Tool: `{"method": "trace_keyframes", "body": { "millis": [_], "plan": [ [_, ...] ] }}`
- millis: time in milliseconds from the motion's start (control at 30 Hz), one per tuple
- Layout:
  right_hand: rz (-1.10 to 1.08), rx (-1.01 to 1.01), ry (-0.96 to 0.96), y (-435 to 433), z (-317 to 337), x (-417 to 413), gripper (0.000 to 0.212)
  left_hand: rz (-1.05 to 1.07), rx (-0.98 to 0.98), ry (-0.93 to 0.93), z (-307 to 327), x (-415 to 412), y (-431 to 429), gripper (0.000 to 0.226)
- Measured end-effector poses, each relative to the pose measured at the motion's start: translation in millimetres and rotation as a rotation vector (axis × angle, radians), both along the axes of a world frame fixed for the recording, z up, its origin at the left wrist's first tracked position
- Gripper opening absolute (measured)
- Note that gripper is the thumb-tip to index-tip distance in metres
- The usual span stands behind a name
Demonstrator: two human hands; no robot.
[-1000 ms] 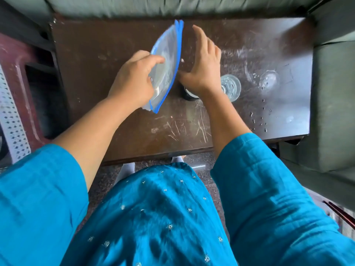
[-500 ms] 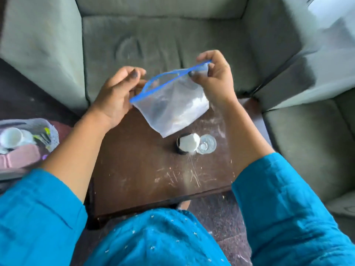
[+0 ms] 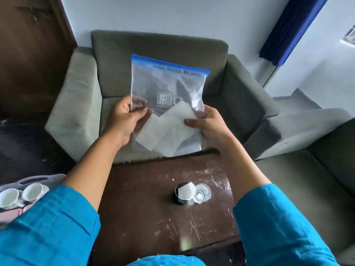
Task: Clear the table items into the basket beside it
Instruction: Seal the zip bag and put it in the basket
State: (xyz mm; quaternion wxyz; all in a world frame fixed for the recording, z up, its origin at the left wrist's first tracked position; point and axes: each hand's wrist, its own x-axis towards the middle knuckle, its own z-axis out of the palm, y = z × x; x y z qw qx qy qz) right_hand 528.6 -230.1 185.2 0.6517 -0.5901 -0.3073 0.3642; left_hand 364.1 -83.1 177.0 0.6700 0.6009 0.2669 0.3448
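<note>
Holding the zip bag (image 3: 167,89) upright above the far edge of the table (image 3: 138,208), the left hand (image 3: 123,120) pinches its left side and the right hand (image 3: 209,125) its right, blue seal uppermost. The basket (image 3: 38,179) sits low to the left (cups (image 3: 32,191) inside), nearer the left hand, and the way across to it looks open.

Clear glossy plastic zip bag (image 3: 167,96), white papery sheets (image 3: 167,129) inside I think; scratched dark wood table (image 3: 146,208); matt fabric armchair (image 3: 159,52).
</note>
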Motion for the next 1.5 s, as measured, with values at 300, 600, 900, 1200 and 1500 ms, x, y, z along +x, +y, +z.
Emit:
{"method": "trace_keyframes", "body": {
  "millis": [300, 600, 900, 1200, 1500],
  "plan": [
    [-0.004, 0.127, -0.108, 11, 6, 6, 0.044, -0.005, 0.12, 0.046, 10, -10, 14, 0.043],
    [0.013, 0.192, 0.055, 29, 9, 4, 0.043, -0.219, -0.23, -0.041, 23, -20, 17, 0.021],
    [-0.171, 0.096, 0.108, 37, 13, 11, 0.031, 0.017, 0.226, 0.138, 11, -12, 21, 0.035],
    [-0.068, -0.124, -0.358, 71, -18, -42, 0.049, 0.08, 0.305, 0.195, -8, -67, 45, 0.052],
    [0.172, -0.187, -0.165, 155, -58, -149, 0.024, 0.398, 0.048, 0.329, -55, -208, 70, 0.059]
  ]
}}
